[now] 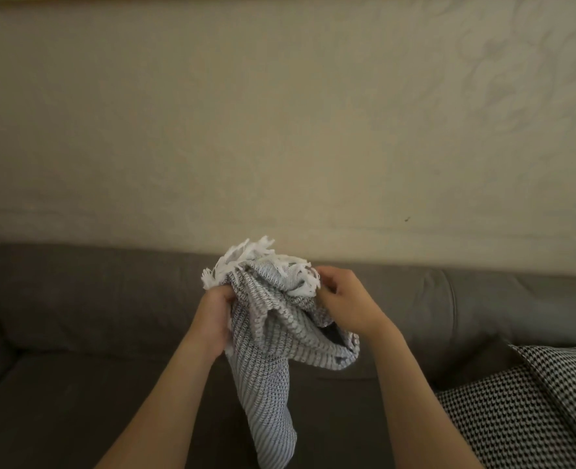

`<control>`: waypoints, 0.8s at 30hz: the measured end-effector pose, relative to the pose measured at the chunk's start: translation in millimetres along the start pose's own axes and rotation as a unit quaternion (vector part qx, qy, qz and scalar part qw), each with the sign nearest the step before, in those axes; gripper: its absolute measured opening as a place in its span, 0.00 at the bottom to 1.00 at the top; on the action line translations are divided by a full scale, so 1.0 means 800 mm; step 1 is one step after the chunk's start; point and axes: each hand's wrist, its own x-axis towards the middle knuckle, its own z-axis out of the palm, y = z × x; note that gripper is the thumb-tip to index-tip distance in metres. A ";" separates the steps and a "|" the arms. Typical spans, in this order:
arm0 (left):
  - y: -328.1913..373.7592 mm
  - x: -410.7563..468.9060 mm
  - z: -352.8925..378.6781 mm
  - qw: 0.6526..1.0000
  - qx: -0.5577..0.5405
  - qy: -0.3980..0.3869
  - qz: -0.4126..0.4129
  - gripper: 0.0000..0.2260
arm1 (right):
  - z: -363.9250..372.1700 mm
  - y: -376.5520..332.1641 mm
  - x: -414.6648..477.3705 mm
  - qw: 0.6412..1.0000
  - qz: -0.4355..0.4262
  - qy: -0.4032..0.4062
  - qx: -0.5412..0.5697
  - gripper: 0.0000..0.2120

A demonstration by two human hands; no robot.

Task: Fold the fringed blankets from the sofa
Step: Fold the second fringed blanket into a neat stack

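Head view: a grey-and-white knitted blanket is held bunched above the grey sofa, white fringe uppermost, its length hanging downward. It is gripped by the left hand and pinched near the fringe by the right hand. A houndstooth cushion is seen at right.

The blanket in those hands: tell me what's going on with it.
A person holds a grey-and-white fringed blanket bunched up above a grey sofa. The left hand grips it just below the white fringe, and the right hand pinches the fringed edge on the other side. The rest hangs toward the seat, not yet folded. A black-and-white patterned textile lies on the sofa at the right.
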 end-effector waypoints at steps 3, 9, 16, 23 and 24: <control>0.006 -0.011 0.009 0.999 -0.026 -0.047 -0.010 0.18 | 0.002 -0.019 -0.006 0.982 0.058 0.013 0.179 0.11; -0.003 -0.006 0.003 0.998 -0.035 -0.049 0.014 0.18 | 0.006 -0.030 -0.010 0.976 -0.020 0.165 0.142 0.11; -0.004 -0.004 0.010 0.999 0.021 -0.002 0.039 0.16 | 0.023 -0.034 -0.019 0.977 -0.104 0.122 -0.144 0.24; -0.001 -0.004 0.006 0.998 0.043 -0.017 0.052 0.16 | 0.036 -0.014 -0.005 0.943 -0.067 0.186 -0.267 0.12; -0.001 -0.003 0.005 0.996 0.053 -0.033 0.060 0.17 | 0.034 -0.014 -0.002 0.937 -0.054 0.197 -0.283 0.11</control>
